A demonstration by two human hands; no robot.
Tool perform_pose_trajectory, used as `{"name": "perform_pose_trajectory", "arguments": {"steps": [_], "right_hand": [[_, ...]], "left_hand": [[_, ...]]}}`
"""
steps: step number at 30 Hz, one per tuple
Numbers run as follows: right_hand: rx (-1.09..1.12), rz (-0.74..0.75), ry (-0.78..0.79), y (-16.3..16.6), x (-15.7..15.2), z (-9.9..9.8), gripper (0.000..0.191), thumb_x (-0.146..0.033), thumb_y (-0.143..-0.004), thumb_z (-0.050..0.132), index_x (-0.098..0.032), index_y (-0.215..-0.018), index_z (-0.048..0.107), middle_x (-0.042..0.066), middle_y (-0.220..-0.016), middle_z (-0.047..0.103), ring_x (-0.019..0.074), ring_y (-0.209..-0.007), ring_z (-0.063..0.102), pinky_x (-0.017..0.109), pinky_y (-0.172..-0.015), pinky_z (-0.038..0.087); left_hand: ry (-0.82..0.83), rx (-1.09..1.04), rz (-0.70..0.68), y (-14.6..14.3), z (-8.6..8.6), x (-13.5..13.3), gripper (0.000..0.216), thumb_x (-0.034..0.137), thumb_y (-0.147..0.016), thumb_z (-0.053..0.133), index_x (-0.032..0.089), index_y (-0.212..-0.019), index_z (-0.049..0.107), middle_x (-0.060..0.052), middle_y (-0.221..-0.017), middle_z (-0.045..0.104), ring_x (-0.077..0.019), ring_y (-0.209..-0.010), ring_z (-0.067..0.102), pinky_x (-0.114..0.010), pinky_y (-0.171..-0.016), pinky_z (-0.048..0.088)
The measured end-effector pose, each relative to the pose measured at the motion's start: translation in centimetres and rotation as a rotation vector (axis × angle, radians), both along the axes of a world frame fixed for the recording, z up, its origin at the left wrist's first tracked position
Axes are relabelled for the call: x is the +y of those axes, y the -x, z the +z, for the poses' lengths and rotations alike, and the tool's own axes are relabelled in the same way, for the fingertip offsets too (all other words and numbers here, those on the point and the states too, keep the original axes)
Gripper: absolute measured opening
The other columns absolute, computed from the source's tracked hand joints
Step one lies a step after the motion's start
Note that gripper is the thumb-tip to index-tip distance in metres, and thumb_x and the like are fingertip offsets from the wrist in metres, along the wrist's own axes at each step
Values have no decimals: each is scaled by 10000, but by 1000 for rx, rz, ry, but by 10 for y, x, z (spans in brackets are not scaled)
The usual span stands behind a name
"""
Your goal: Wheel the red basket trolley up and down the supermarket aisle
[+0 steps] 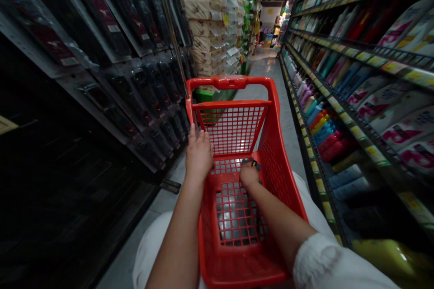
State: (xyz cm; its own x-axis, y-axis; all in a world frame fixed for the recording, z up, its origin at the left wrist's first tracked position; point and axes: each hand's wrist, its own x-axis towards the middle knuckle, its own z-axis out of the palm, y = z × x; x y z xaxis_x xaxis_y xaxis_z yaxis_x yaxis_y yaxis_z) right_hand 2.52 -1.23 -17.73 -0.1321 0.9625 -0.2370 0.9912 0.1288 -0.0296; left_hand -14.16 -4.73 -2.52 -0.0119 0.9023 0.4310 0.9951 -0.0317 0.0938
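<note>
I can read no brand for certain. On my right, the white plastic bottles with bold pink markings carry large print, too tilted and blurred for me to make out. Yellow-and-green price labels line the black metal shelves, their small writing illegible. On my left hang glossy black items in clear wrap, with dark red labels bearing a pale emblem I cannot identify. Farther on, beige wrapped packages in a tall stack show dark print, also unreadable.

My left hand lies on the left rim of the red plastic shopping cart with gridded walls, its fingers extended forward and only slightly apart. My right hand is down inside the cart, toward its far right corner, fingers curled at a small dark grey object. My own hand hides most of the fingertips, so I cannot tell whether they pinch the object or merely touch it.

The cart is directly in front of me, between my legs in white trousers, with its red handle bar at the far end. The right wall slopes beside my right forearm. Beyond the handle, the grey tiled floor runs ahead as a narrow aisle, bounded by the shelves on the right and the stacked packages on the left.
</note>
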Motion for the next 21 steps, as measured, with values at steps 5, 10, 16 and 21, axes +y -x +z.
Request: {"name": "perform_pose_trajectory", "arguments": {"steps": [5, 10, 16, 21], "right_hand": [[136, 373, 22, 58, -32, 2, 379, -120, -942, 406, -120, -1227, 655, 198, -1249, 636, 259, -1094, 625, 372, -880, 544], [161, 556, -10, 60, -41, 1, 365, -162, -971, 398, -188, -1231, 653, 147, -1294, 625, 267, -1139, 569, 428, -942, 500], [-12, 71, -30, -12, -3, -4, 519, -104, -992, 252, -129, -1460, 475, 208, -1465, 498, 319, -1185, 552, 461, -885, 507], [9, 120, -21, 4, -11, -9, 531, -106, -991, 263, -139, -1486, 452, 199, -1511, 459, 312, -1193, 551, 458, -936, 485]], "left_hand": [[-5, -34, -16, 0, -2, 1, 439, 171, -925, 457, 14, -1309, 599, -218, -1400, 601, -307, -1550, 137, -507, -1219, 327], [-14, -77, -26, 1, 0, -1, 416, 190, -923, 471, 58, -1291, 613, -195, -1393, 614, -295, -1551, 151, -501, -1227, 318], [10, -96, -21, -1, 3, -3, 410, 182, -918, 491, 52, -1286, 617, -186, -1391, 617, -317, -1547, 158, -496, -1216, 341], [19, -94, -12, -4, 4, -2, 420, 187, -920, 484, 33, -1288, 613, -203, -1391, 611, -318, -1551, 144, -482, -1236, 311]]}}
